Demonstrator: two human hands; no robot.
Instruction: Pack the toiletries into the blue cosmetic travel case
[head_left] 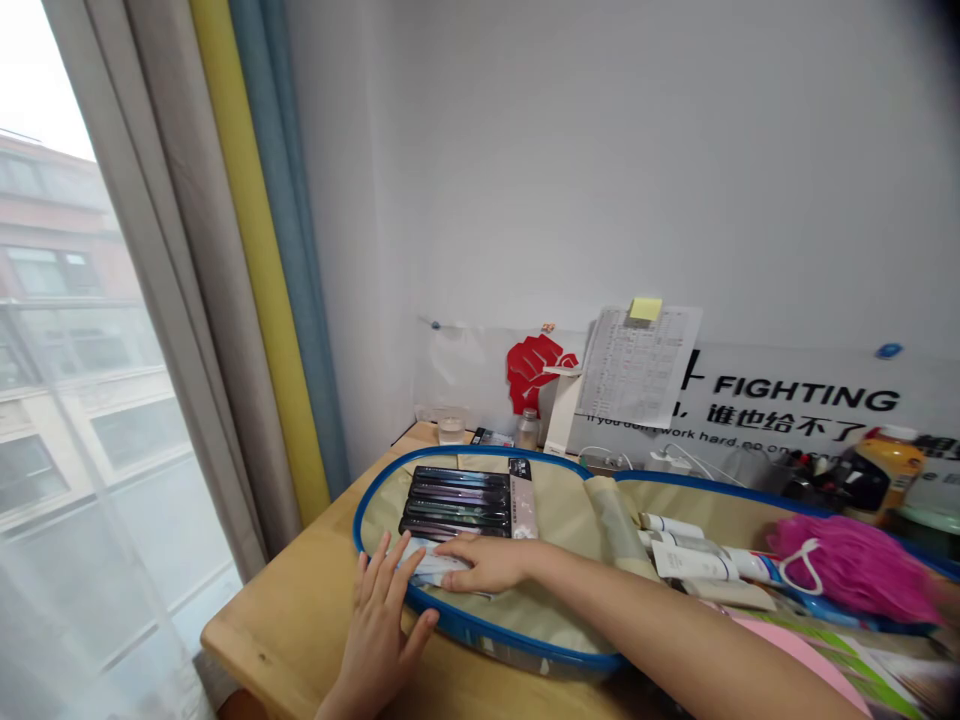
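An oval beige storage bag [562, 603] with blue edging lies unfolded on the wooden table. My right hand [487, 562] reaches across its left half and rests, fingers stretched out, on a small pale blue and white packet [431, 562]. Beside that packet, at the bag's left rim, my left hand [382, 620] is open with its fingers spread. Just beyond both hands lies a flat pack of several dark toothbrushes [457, 500] with a pinkish card end. Part of the packet is hidden under my right fingers.
The bag's right half holds white tubes [694, 562] and a magenta mesh bath puff [855, 570]. Behind it stand a small glass jar [527, 428], a cup [451, 430] and an orange bottle [889, 465]. Curtains [255, 250] and a window are left of the table [277, 620].
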